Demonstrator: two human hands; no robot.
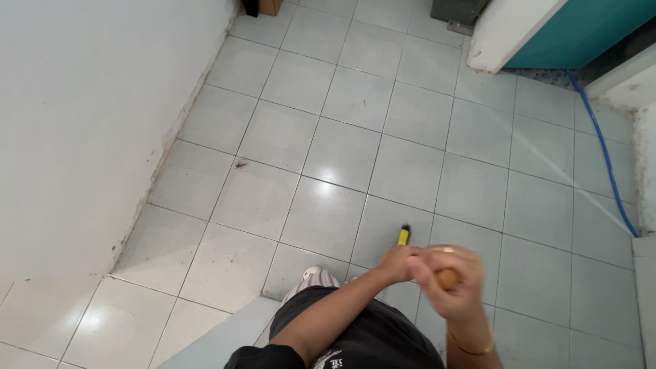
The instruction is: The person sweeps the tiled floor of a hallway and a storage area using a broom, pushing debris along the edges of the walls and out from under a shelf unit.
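Where the white wall (75,137) met the grey tiled floor (342,150) on the left, a dirty seam was seen running up toward a brown box (270,7) at the top edge. Lower and nearer the middle, a striped slipper toe (312,275) was glimpsed on the tiles above dark clothing. The left hand (396,263) was held out from a bare forearm that crossed up from the lower middle; its fingers were curled shut around a thin stick, of which a yellow section with a black tip (404,234) was shown pointing down at the floor just beyond the knuckles. The right hand (447,283) was raised just beside it, touching or nearly touching, its fingers folded tight over the stick's rounded orange-brown end (448,278), which faced the camera. A gold bracelet (471,348) was worn on that wrist. Further right, a blue hose (605,150) was laid along the tiles below a teal door (581,27).
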